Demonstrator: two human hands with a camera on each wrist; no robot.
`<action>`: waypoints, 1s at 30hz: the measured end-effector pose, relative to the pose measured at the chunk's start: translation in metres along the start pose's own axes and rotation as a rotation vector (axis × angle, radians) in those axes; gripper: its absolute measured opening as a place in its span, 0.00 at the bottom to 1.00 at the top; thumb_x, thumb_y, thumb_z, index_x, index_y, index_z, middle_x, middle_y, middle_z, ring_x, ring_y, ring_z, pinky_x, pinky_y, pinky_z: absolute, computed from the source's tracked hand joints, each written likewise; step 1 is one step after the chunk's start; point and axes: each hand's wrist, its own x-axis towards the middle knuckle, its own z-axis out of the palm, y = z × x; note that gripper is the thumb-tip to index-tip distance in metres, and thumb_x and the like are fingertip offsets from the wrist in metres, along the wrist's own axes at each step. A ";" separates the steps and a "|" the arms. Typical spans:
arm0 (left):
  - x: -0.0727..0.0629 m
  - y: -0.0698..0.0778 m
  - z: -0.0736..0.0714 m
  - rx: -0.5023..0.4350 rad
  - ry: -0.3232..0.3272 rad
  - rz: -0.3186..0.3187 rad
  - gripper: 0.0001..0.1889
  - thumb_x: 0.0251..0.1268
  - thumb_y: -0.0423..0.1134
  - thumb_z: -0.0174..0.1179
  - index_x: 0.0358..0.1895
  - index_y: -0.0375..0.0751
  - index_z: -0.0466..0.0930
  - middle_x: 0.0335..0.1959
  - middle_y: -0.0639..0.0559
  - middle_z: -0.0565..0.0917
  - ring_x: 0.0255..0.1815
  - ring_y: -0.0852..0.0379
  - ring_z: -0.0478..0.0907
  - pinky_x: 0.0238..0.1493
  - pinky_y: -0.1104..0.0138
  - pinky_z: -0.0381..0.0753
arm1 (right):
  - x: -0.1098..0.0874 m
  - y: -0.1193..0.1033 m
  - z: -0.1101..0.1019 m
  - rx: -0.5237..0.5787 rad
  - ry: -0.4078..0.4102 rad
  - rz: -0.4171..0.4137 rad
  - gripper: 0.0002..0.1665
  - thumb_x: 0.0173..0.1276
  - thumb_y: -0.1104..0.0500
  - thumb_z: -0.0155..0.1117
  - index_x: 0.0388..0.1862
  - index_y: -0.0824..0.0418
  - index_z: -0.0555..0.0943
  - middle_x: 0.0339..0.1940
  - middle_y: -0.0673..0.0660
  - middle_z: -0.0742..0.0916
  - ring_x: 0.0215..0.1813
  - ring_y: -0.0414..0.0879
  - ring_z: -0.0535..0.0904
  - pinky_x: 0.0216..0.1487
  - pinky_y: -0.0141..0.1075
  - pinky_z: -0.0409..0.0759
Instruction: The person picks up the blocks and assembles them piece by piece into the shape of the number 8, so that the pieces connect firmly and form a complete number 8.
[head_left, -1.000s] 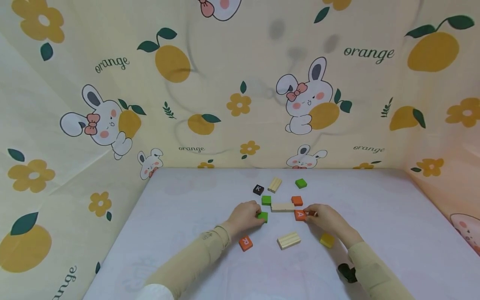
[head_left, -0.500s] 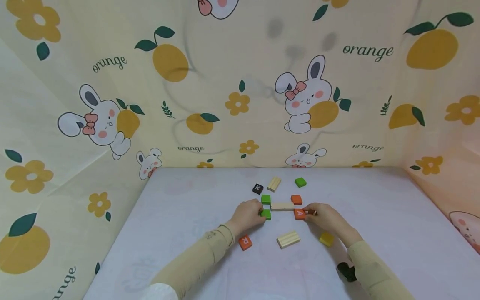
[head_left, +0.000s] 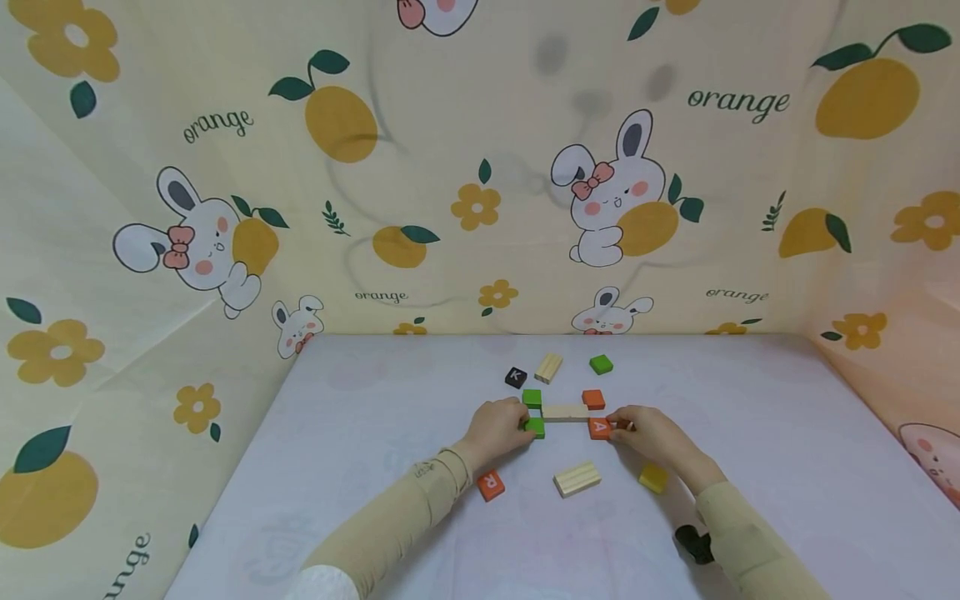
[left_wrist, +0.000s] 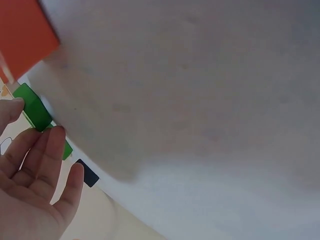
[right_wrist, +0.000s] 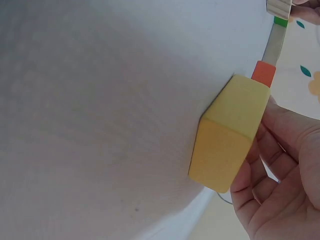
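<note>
My left hand point(head_left: 495, 429) pinches a green block point(head_left: 535, 427) between thumb and fingers, close to the left end of a flat wooden plank point(head_left: 565, 413). A second green block point(head_left: 532, 398) lies just behind it. In the left wrist view, the thumb and fingertips are at the pinched green block point(left_wrist: 33, 107). At the plank's right end, my right hand point(head_left: 656, 435) holds the right edge of an orange block marked A point(head_left: 599, 428). Another orange block point(head_left: 593, 399) sits behind that one. A yellow block in front partly hides the right hand point(right_wrist: 285, 170) in its wrist view.
Nearer to me lie an orange R block point(head_left: 491, 485), a grooved wooden block point(head_left: 577, 479) and the yellow block point(head_left: 654, 477). Farther back are a black K block point(head_left: 516, 377), a wooden block point(head_left: 548, 367) and a green block point(head_left: 601, 364). A patterned cloth wall rises behind the table.
My left hand has slid the green block a little to the right and away from me, closer to the plank's end. The right hand has stayed at the orange A block.
</note>
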 end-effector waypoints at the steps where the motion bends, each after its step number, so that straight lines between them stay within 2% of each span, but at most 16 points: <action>1: 0.000 0.000 0.000 -0.001 0.003 0.003 0.09 0.55 0.46 0.64 0.30 0.44 0.83 0.22 0.60 0.75 0.19 0.67 0.65 0.22 0.76 0.62 | 0.000 0.000 0.000 0.000 0.000 -0.001 0.17 0.61 0.57 0.65 0.48 0.59 0.81 0.38 0.52 0.83 0.39 0.45 0.73 0.45 0.42 0.77; 9: -0.001 0.000 -0.001 -0.003 0.001 0.005 0.09 0.55 0.46 0.64 0.30 0.44 0.83 0.22 0.60 0.75 0.19 0.67 0.65 0.22 0.76 0.62 | -0.004 -0.006 -0.003 -0.065 0.007 -0.018 0.17 0.61 0.57 0.65 0.49 0.60 0.81 0.39 0.53 0.84 0.38 0.45 0.74 0.46 0.44 0.79; 20: 0.000 -0.001 0.001 0.010 -0.009 -0.007 0.09 0.55 0.47 0.64 0.31 0.45 0.83 0.22 0.60 0.76 0.19 0.67 0.66 0.22 0.76 0.63 | -0.006 -0.009 -0.001 -0.135 0.021 -0.032 0.17 0.61 0.58 0.64 0.50 0.60 0.81 0.37 0.52 0.85 0.36 0.43 0.74 0.44 0.42 0.80; 30: 0.000 0.000 0.000 0.004 -0.004 -0.002 0.09 0.55 0.47 0.64 0.29 0.45 0.82 0.21 0.60 0.74 0.19 0.66 0.65 0.21 0.76 0.62 | -0.011 -0.009 -0.004 -0.150 0.028 -0.035 0.18 0.62 0.57 0.64 0.52 0.60 0.80 0.36 0.51 0.84 0.35 0.43 0.73 0.40 0.40 0.79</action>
